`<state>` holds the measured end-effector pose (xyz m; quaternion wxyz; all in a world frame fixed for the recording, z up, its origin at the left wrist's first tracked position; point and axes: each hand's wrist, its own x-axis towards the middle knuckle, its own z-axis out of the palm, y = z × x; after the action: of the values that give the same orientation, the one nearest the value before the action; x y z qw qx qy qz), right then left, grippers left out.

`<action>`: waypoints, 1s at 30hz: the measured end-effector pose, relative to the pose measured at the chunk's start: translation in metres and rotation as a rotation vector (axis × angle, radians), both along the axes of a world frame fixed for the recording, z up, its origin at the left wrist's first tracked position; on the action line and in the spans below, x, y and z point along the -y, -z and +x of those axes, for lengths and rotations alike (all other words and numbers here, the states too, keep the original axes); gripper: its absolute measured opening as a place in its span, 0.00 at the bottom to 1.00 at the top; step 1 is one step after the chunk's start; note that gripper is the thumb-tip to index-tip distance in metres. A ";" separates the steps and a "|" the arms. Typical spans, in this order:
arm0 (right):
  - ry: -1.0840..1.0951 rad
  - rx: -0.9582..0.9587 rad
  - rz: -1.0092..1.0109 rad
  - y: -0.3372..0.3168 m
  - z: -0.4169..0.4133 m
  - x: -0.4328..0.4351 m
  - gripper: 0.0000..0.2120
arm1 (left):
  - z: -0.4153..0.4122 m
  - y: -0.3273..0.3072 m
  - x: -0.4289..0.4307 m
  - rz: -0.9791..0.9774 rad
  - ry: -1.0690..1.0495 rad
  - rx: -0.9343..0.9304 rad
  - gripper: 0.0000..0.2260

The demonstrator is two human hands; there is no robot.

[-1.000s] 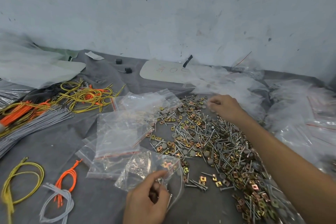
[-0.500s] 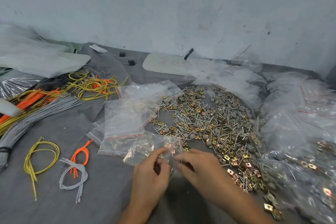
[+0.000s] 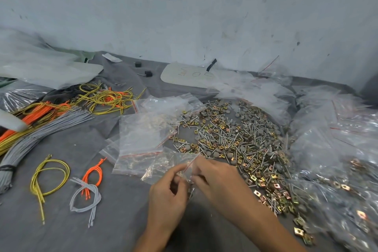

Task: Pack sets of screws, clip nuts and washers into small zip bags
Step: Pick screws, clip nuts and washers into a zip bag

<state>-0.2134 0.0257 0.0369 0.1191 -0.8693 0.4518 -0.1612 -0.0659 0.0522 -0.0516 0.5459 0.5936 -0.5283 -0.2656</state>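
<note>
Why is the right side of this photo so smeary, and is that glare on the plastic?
Head view: the filled bags at the right edge are blurred, likely camera motion plus wide-lens stretch; the hardware pile mid-frame is sharper; yes, the zip bag pinched by left hand and right hand shows pale glints.
</note>
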 end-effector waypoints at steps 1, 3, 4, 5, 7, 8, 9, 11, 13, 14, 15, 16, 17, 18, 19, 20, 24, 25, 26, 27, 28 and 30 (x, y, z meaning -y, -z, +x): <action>-0.021 -0.009 -0.002 0.000 0.002 0.001 0.03 | 0.000 0.000 0.000 0.004 0.001 -0.010 0.14; -0.044 -0.041 0.000 0.002 0.006 0.003 0.03 | 0.001 0.001 -0.001 0.013 0.005 0.001 0.14; -0.046 -0.065 0.001 0.004 0.007 0.004 0.04 | 0.001 0.001 -0.001 0.015 0.005 0.010 0.14; -0.045 -0.085 -0.002 0.006 0.008 0.005 0.05 | 0.001 0.001 -0.001 0.015 0.004 0.013 0.14; -0.040 -0.098 -0.009 0.010 0.010 0.006 0.06 | 0.001 -0.001 -0.002 0.006 0.004 0.017 0.16; -0.035 -0.101 -0.014 0.012 0.010 0.007 0.06 | 0.000 -0.002 -0.002 -0.003 0.005 0.020 0.16; -0.031 -0.102 -0.020 0.013 0.011 0.007 0.05 | -0.001 -0.004 -0.002 -0.015 0.002 0.018 0.17; -0.029 -0.095 -0.022 0.015 0.011 0.007 0.06 | -0.002 -0.007 -0.003 -0.040 -0.005 0.001 0.18; -0.041 -0.075 -0.015 0.016 0.010 0.007 0.08 | -0.003 -0.008 -0.004 -0.048 -0.001 -0.017 0.18; -0.049 -0.059 -0.015 0.015 0.009 0.007 0.08 | -0.002 -0.007 -0.004 -0.050 0.000 -0.018 0.17; -0.058 -0.034 -0.018 0.015 0.008 0.007 0.07 | -0.002 -0.006 -0.004 -0.050 -0.002 -0.021 0.16; -0.065 0.006 -0.021 0.014 0.007 0.006 0.06 | -0.001 -0.004 -0.004 -0.046 -0.003 -0.031 0.14; -0.061 0.064 -0.017 0.012 0.006 0.006 0.04 | 0.000 -0.003 -0.004 -0.037 -0.002 -0.049 0.13; -0.044 0.141 0.002 0.010 0.006 0.004 0.02 | 0.000 -0.003 -0.004 -0.027 -0.001 -0.062 0.13; -0.023 0.239 0.045 0.008 0.007 0.003 0.01 | 0.001 -0.004 -0.004 -0.026 -0.002 -0.066 0.12; -0.011 0.352 0.115 0.006 0.008 0.002 0.01 | 0.001 -0.004 -0.004 -0.032 -0.004 -0.064 0.12; 0.013 0.675 0.415 0.008 0.016 0.000 0.04 | 0.001 -0.006 -0.006 -0.006 0.010 -0.069 0.13; 0.024 0.687 0.429 0.011 0.017 0.001 0.03 | 0.001 -0.007 -0.006 0.000 0.012 -0.062 0.14; 0.028 0.687 0.432 0.013 0.018 0.002 0.03 | 0.001 -0.008 -0.006 0.001 0.010 -0.050 0.14; 0.026 0.680 0.433 0.016 0.019 0.002 0.03 | 0.000 -0.010 -0.006 -0.004 0.006 -0.042 0.15; 0.023 0.669 0.432 0.018 0.019 0.003 0.03 | 0.000 -0.012 -0.006 -0.011 0.000 -0.039 0.15; 0.017 0.651 0.420 0.022 0.019 0.004 0.03 | 0.000 -0.013 -0.006 -0.021 -0.009 -0.042 0.16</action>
<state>-0.1942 0.0212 0.0153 0.4302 -0.7255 0.4209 -0.3338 -0.0663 0.0586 -0.0382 0.5645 0.5843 -0.5167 -0.2700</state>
